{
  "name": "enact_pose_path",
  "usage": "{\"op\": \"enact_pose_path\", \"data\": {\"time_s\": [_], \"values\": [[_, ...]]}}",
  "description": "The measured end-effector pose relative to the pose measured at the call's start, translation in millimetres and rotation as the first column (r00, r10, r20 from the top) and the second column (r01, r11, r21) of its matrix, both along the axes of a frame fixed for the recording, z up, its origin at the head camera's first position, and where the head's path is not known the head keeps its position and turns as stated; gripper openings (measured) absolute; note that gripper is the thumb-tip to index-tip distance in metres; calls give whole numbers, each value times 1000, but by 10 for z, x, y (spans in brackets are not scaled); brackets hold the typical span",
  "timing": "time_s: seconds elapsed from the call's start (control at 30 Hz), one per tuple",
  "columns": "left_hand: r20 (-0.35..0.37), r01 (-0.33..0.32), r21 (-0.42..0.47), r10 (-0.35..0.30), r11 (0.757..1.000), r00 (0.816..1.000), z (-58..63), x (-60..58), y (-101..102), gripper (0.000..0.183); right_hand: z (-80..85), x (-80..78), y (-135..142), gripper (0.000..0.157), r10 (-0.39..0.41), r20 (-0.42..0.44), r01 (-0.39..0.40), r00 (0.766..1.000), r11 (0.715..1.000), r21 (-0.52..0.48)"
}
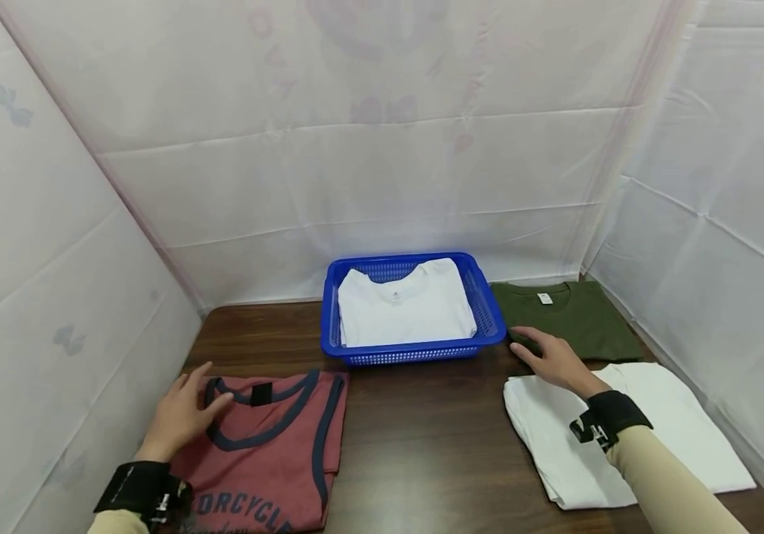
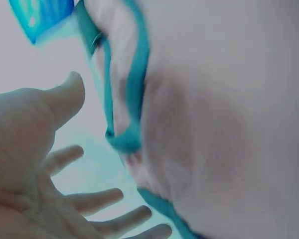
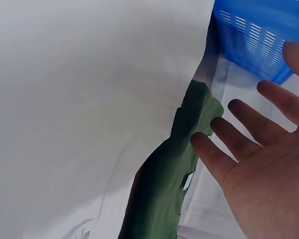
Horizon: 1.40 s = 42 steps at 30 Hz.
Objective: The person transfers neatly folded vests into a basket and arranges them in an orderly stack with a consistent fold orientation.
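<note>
My left hand [image 1: 183, 413] hovers at the left shoulder of a folded red T-shirt [image 1: 268, 460] with dark blue neck trim and printed lettering. In the left wrist view its fingers [image 2: 102, 199] are spread and hold nothing. My right hand [image 1: 558, 362] is between a folded dark green T-shirt [image 1: 589, 319] and a folded white garment [image 1: 662, 423], near the green shirt's front left corner. The right wrist view shows those fingers [image 3: 251, 119] apart, holding nothing. Whether either hand touches cloth I cannot tell. A folded white T-shirt [image 1: 402, 308] lies inside a blue plastic basket [image 1: 415, 354].
The basket stands at the back middle of a dark brown wooden table [image 1: 415, 437]. White sheeting [image 1: 382, 185] closes off the back and both sides. The green shirt lies right of the basket, with the white garment nearer to me.
</note>
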<state>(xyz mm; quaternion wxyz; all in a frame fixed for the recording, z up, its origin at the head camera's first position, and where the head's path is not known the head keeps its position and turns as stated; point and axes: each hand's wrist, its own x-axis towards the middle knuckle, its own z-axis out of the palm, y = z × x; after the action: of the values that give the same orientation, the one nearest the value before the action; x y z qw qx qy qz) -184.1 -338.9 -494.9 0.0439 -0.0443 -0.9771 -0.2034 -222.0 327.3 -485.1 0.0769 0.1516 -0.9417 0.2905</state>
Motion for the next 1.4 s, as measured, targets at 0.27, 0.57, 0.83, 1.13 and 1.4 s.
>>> {"op": "enact_pose_path", "data": {"time_s": [0.27,0.57,0.83,1.13,1.4], "values": [[140,-46,148,25,988,990,166,-122,-238,73,17,44,20,47,-17,4,17,1000,999,-48],[184,-27,-15,29,1000,983,196,-93,-423,64,0,85,51,46,13,-8,-13,1000,999,-38],[305,42,-32,-30,999,952,254,-94,-483,79,-6,142,37,47,45,0,-45,999,997,-57],[288,54,-47,-38,997,957,217,-113,-416,90,-14,183,69,47,21,8,-20,1000,998,-62],[299,66,-42,-50,997,953,225,-68,-245,92,-76,280,107,46,30,-17,-31,999,998,-60]]}}
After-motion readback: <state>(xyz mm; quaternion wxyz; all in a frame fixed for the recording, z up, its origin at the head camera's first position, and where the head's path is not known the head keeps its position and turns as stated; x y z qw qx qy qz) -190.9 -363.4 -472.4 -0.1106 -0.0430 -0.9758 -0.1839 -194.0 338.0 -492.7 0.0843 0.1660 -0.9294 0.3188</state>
